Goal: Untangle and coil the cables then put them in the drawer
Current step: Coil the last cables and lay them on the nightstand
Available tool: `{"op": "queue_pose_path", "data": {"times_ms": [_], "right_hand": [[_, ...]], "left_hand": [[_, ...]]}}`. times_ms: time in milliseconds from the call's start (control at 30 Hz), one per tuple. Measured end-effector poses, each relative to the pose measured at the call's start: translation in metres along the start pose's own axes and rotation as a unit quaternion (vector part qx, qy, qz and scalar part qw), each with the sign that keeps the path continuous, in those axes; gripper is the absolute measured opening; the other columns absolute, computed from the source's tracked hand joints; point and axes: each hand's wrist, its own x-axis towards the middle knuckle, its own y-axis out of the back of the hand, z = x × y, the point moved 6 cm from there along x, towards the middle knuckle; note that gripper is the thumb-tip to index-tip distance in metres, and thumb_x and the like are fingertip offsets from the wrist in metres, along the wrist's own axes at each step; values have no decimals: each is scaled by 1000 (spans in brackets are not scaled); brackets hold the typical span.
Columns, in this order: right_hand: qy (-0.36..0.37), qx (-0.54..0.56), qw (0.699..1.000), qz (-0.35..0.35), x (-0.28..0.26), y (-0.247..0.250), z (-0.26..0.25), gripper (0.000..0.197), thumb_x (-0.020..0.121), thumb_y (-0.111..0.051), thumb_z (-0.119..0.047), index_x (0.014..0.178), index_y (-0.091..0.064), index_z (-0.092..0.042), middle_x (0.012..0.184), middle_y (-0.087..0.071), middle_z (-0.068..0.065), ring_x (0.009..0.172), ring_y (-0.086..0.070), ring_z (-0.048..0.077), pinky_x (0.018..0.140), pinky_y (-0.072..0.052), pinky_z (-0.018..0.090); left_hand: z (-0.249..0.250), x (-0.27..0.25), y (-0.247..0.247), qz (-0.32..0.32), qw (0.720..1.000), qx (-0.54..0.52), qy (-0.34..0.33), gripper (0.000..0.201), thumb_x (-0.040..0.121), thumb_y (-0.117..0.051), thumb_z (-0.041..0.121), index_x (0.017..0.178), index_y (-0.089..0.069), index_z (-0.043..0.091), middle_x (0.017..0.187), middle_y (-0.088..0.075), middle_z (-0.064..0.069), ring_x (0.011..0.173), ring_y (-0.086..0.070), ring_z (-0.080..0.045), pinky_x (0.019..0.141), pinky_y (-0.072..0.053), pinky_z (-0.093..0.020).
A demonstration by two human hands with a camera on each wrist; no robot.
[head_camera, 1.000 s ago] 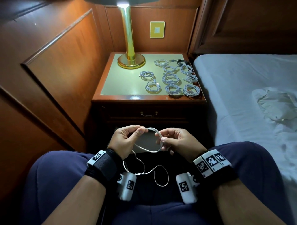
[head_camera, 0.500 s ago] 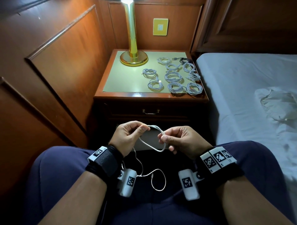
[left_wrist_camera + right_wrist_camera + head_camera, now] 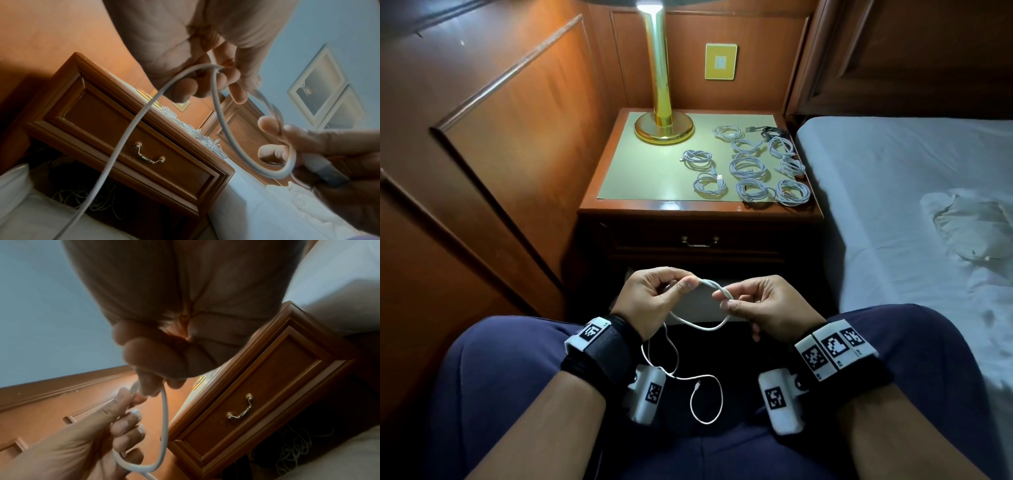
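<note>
Nearest to me, the loose tail of the white cable (image 3: 702,394) lies curled on my lap, its small plug end free between my wrists. Just above it, my left hand (image 3: 650,296) pinches the cable between thumb and forefinger, the other fingers (image 3: 185,91) curled around the strand. My right hand (image 3: 767,308) pinches the far side of the same loop, its fingers closed on the cable near the thicker connector end. Between the two hands hangs one loop, so I judge this coil is only begun, with most of its length unwound.

Beyond my knees stands the nightstand, and its drawer (image 3: 700,241) is shut, the brass handle hanging flat. In the dark open space beneath it the wrist views show what looks like a heap of thin tangled cables (image 3: 296,449), though it is too dim there to be sure how many.

Farther off, on the tabletop (image 3: 647,171), lie the coiled cables (image 3: 748,168), about nine white bundles in rows, with a dark one at the back beside the lamp (image 3: 662,113). The bed (image 3: 893,205) runs along my right.

So a good number are coiled, none is in the drawer, and the opening and stowing are all left.
</note>
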Motion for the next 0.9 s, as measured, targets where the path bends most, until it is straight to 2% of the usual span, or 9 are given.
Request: {"op": "queue_pose_path", "data": {"times_ms": [100, 167, 333, 467, 533, 600, 667, 767, 900], "right_hand": [[-4, -11, 1000, 2, 0, -1, 2, 9, 90, -72, -15, 97, -77, -13, 72, -64, 11, 44, -50, 11, 41, -46, 22], [-24, 1, 1000, -5, 1, -2, 3, 15, 93, -68, -22, 97, -75, -9, 78, -65, 10, 48, -53, 10, 45, -48, 24], [-18, 4, 999, -33, -1, -7, -3, 28, 101, -54, -30, 95, -73, -11, 73, -60, 4, 42, -44, 10, 42, -45, 24], [32, -10, 999, -11, -1, -3, -12, 23, 101, -54, -21, 89, -70, -9, 62, -66, -6, 39, -50, 11, 45, -43, 22], [58, 34, 998, 16, -1, 3, -16, 23, 99, -55, -19, 85, -71, -12, 69, -67, -2, 38, -47, 10, 41, -42, 23], [78, 97, 990, 59, -1, 14, -20, 23, 94, -57, -24, 81, -72, -14, 69, -62, 3, 38, -43, 9, 38, -39, 23], [89, 171, 975, 111, -2, 31, -21, 23, 90, -56, -28, 82, -71, -12, 68, -56, 3, 43, -41, 9, 37, -35, 21], [96, 267, 943, 175, -5, 56, -22, 26, 99, -49, -20, 84, -66, -9, 67, -54, -1, 48, -41, 7, 37, -32, 19], [101, 269, 936, 205, -3, 62, -19, 27, 103, -45, -14, 87, -66, -7, 66, -54, 0, 49, -42, 8, 38, -33, 19]], "left_hand": [[0, 1, 0, 1, 1000, 8, -4, 6, 88, -73, 24, 85, -79, 25, 83, -76, 6, 81, -70, -11, 76, -52, -18], [1, 1, -1, 3, 1000, 8, -9, 6, 87, -73, 25, 84, -79, 26, 82, -74, 4, 80, -68, -14, 75, -51, -19], [2, 3, 1, 8, 1000, 13, -12, 8, 88, -72, 21, 86, -79, 20, 82, -74, 4, 78, -66, -7, 73, -49, -16], [2, 3, 0, -4, 1000, 3, -5, 9, 89, -70, 25, 89, -79, 21, 87, -77, 3, 85, -72, -14, 79, -55, -22], [1, 5, -2, -22, 1000, 2, -7, 11, 91, -68, 20, 92, -78, 24, 88, -77, 2, 79, -71, -16, 78, -57, -25], [-4, 9, 3, -26, 1000, 5, 3, 17, 93, -66, 14, 92, -77, 27, 81, -77, 4, 67, -65, -13, 66, -55, -23], [-10, 15, 24, 19, 999, 26, 17, 19, 93, -67, 14, 89, -77, 30, 71, -73, 4, 58, -57, -6, 58, -49, -18], [-18, 26, 67, 121, 989, 87, 21, 10, 91, -70, 15, 90, -79, 20, 70, -72, 1, 62, -60, 4, 68, -47, -12], [-26, 25, 87, 222, 959, 169, 51, 12, 87, -76, 23, 89, -81, 13, 64, -70, 7, 54, -57, 6, 60, -42, -8]]}}
